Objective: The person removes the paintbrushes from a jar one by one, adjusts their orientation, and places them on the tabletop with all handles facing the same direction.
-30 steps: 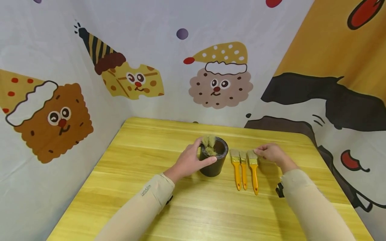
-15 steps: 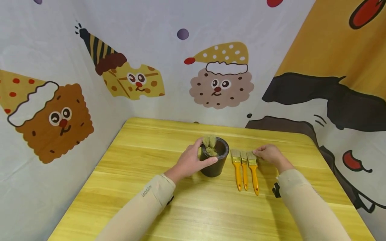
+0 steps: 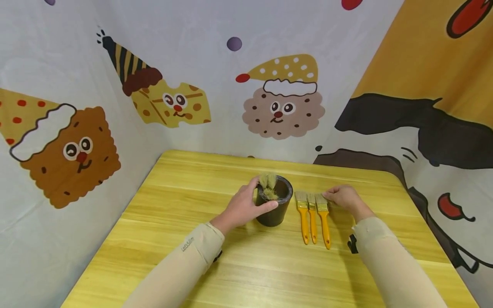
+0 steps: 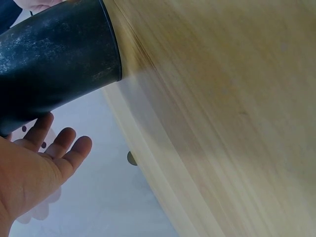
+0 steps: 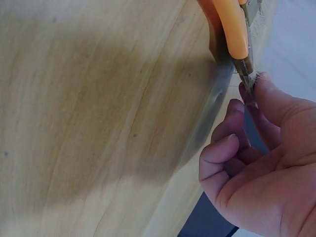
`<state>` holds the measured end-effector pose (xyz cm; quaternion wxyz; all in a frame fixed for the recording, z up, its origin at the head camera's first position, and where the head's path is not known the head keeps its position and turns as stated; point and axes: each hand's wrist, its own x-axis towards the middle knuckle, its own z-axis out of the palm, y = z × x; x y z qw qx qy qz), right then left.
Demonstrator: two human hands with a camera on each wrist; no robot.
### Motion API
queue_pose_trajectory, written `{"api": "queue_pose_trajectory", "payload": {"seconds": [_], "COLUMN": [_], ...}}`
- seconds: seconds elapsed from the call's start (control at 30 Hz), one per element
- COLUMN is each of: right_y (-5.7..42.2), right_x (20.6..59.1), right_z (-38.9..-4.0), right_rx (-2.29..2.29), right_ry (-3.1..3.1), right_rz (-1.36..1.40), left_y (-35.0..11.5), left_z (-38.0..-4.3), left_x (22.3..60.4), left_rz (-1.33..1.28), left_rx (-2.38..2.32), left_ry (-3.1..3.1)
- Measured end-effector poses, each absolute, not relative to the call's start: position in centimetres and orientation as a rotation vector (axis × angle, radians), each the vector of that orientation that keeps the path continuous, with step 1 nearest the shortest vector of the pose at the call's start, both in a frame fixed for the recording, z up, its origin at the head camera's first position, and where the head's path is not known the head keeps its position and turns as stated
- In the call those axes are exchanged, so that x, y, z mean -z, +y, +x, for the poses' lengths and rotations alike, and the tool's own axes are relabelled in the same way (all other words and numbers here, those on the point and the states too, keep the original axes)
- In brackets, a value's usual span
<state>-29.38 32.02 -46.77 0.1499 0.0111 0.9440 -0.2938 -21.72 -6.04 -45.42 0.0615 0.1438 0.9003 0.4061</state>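
Note:
A dark cup [image 3: 271,216] stands on the wooden table with pale, bristly tufts [image 3: 267,184] showing at its rim; what lies below them is hidden. My left hand [image 3: 244,203] holds the cup, thumb in front and fingers behind its left side. To the right, three paintbrushes with orange handles lie side by side, bristles pointing away: a left brush [image 3: 303,218], a narrower middle brush [image 3: 313,220] and a right brush [image 3: 324,222]. The thumb and fingertips of my right hand [image 3: 346,199] pinch the right brush's bristle end, as the right wrist view also shows.
The wooden table [image 3: 246,265] reaches back to a white wall cloth [image 3: 185,42] printed with cartoon food. Its back edge runs just behind the cup and brushes.
My right hand has shifted slightly left, bringing the right brush's bristle end closer to the middle brush. My left hand and the cup stay in place.

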Motion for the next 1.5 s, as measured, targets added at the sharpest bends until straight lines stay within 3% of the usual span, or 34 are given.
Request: {"api": "queue_pose_trajectory", "payload": {"seconds": [0.97,1.5], "right_y": [30.6,26.0], "right_x": [44.8,41.3], "right_z": [-28.9,-28.1], "right_rx": [0.816,0.932], "right_ry": [2.755,2.828], "right_rz": [-0.021,-0.229], "left_y": [-5.9,-5.8], "left_z": [-21.9,-21.7], "left_x": [45.8,45.9], "left_rz": [0.453,0.452], "left_rx": [-1.239,-1.27], "left_ry": [2.731,2.728]}}
